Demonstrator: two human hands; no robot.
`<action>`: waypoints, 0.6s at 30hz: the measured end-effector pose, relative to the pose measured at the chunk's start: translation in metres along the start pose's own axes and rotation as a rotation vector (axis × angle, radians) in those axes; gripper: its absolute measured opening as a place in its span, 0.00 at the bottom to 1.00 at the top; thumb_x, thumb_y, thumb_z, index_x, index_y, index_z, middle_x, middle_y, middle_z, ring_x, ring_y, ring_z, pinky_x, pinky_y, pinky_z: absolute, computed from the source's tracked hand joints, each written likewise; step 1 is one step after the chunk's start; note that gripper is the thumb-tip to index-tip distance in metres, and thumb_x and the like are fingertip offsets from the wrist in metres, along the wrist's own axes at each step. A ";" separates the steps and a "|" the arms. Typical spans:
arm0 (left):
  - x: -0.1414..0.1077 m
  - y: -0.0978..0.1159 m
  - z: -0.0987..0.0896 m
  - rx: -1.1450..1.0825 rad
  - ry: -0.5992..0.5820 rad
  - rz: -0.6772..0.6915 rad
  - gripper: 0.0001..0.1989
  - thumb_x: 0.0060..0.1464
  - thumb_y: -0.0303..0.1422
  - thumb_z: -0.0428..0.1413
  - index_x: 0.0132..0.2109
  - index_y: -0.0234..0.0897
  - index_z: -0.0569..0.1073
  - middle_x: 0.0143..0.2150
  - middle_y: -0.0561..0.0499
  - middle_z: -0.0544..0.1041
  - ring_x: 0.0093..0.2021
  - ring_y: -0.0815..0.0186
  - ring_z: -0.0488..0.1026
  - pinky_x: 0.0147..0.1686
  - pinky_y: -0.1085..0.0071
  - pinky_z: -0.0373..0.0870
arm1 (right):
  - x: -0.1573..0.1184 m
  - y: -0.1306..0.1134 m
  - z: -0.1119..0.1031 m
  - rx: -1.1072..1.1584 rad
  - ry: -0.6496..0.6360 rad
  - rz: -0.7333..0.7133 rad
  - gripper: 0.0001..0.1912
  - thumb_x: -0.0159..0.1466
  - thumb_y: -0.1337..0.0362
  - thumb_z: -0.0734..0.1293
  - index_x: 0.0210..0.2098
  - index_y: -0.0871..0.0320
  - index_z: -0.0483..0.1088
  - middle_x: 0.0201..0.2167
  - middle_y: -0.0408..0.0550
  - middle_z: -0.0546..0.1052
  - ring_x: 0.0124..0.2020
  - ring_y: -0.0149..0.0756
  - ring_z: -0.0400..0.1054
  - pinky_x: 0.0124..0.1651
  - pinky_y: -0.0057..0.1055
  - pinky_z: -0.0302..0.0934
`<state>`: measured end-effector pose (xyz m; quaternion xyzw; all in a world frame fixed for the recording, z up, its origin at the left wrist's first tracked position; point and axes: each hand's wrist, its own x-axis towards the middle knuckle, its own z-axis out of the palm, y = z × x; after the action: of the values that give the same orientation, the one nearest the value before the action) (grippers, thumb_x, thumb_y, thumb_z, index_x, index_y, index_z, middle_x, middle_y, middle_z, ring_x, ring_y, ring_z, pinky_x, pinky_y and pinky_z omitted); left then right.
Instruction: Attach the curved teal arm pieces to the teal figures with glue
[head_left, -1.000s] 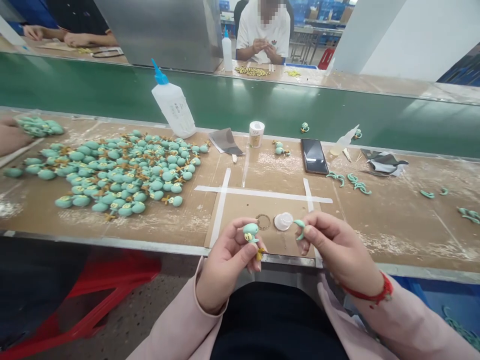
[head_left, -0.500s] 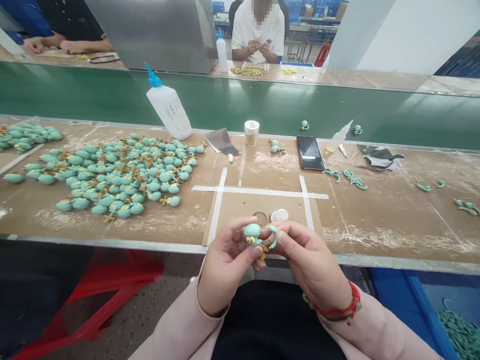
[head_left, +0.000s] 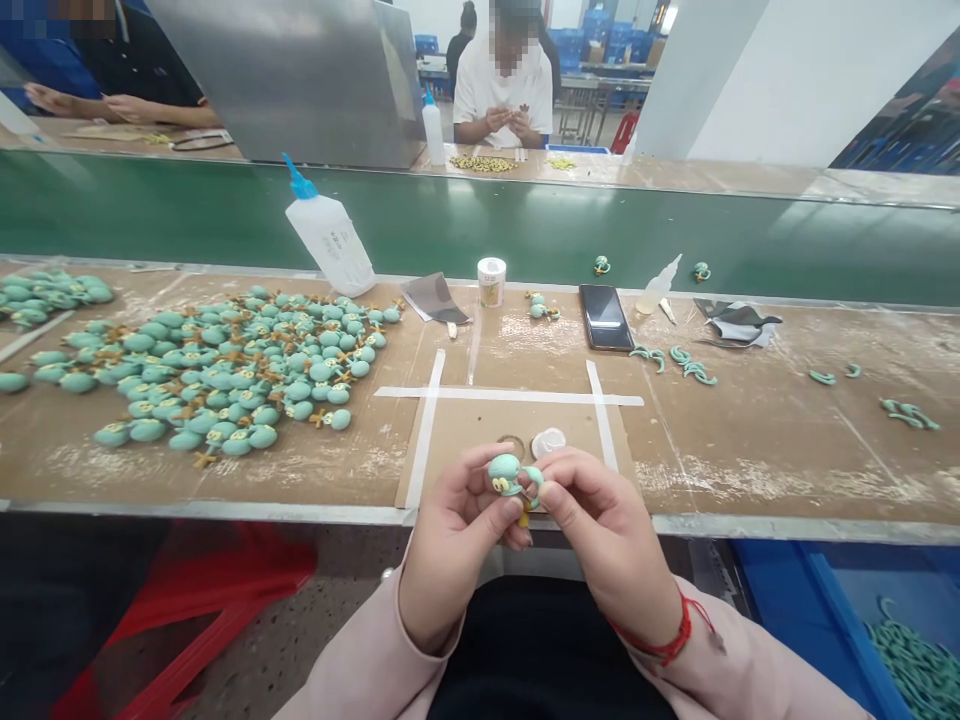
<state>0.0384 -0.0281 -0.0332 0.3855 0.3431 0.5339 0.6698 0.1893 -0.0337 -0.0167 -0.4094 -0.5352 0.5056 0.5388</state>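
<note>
Left hand (head_left: 457, 545) pinched a teal clay figure (head_left: 505, 473), right hand (head_left: 607, 540) pinched a curved clay strip (head_left: 533, 474), apparently against its side, both just above the cardboard mat (head_left: 450, 440); close grip kept the join steady

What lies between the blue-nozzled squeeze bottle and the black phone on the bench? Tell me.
In the head view, from the squeeze bottle to the phone: a dark grey sheet, a white-lidded jar, then small teal clay figures.
</note>
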 end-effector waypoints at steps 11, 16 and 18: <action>0.002 0.003 0.001 0.021 -0.042 -0.044 0.17 0.54 0.29 0.63 0.50 0.51 0.78 0.30 0.57 0.78 0.22 0.75 0.75 0.23 0.81 0.74 | 0.000 -0.007 -0.003 -0.171 -0.041 -0.167 0.07 0.67 0.66 0.65 0.32 0.56 0.71 0.34 0.45 0.74 0.39 0.34 0.69 0.45 0.34 0.61; 0.001 0.018 0.005 0.230 -0.048 -0.110 0.18 0.55 0.34 0.62 0.53 0.52 0.77 0.38 0.52 0.82 0.32 0.66 0.80 0.31 0.75 0.79 | 0.004 -0.022 0.000 -0.328 0.008 -0.300 0.08 0.65 0.68 0.65 0.29 0.57 0.70 0.31 0.46 0.75 0.38 0.35 0.68 0.48 0.38 0.61; 0.001 0.017 -0.001 0.321 -0.025 -0.135 0.22 0.52 0.35 0.63 0.55 0.54 0.75 0.52 0.51 0.81 0.47 0.56 0.80 0.39 0.70 0.81 | 0.007 -0.023 0.002 -0.411 0.045 -0.398 0.09 0.65 0.67 0.65 0.27 0.56 0.68 0.30 0.46 0.75 0.37 0.34 0.68 0.47 0.37 0.63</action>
<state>0.0299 -0.0245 -0.0183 0.4701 0.4407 0.4214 0.6382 0.1890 -0.0304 0.0072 -0.4079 -0.6842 0.2616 0.5451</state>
